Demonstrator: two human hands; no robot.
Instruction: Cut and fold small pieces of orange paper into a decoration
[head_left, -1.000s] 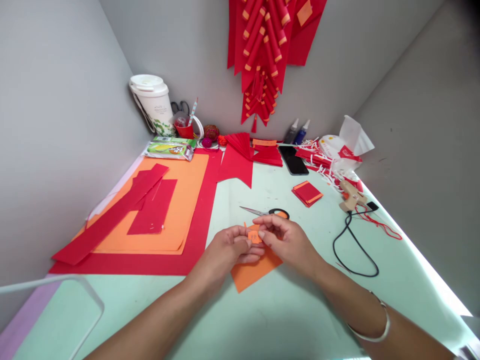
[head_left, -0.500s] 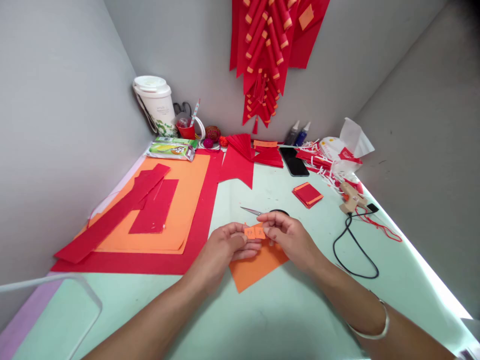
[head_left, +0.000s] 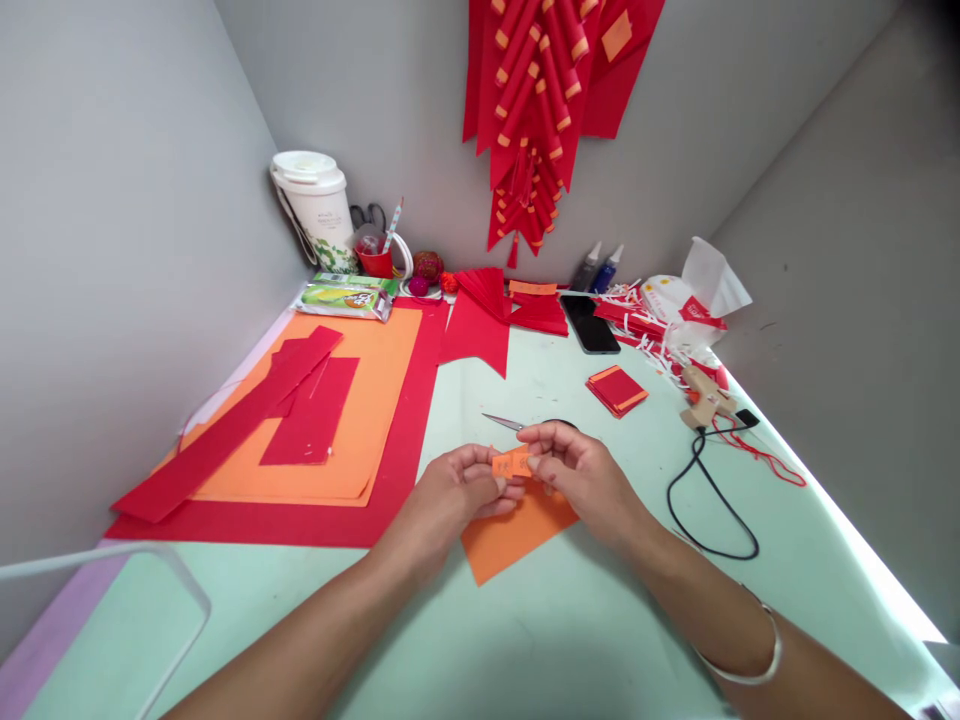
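Between my two hands is a small orange paper piece (head_left: 512,463) with dark handwritten marks and a crease or seam near its middle. My left hand (head_left: 469,485) pinches its left end, thumb in front and fingers behind. At the right end, my right hand (head_left: 574,468) grips it between thumb and fingers. Below them a larger orange paper sheet (head_left: 514,535) lies on the table, partly covered by my hands. Just beyond my fingers rest scissors (head_left: 504,422), blades pointing left, their dark handles partly hidden behind my right hand.
Red paper strips (head_left: 311,410) lie over orange sheets (head_left: 375,400) at left. To the right are a stack of red and orange paper pieces (head_left: 616,390), a phone (head_left: 590,324) and a glue gun (head_left: 706,397) with a looped black cord. A white cup (head_left: 315,210) stands at back left.
The small orange paper piece has tilted slightly between my fingers, and my left thumb has shifted a little lower. Both hands still hold it; the rest lies as before.
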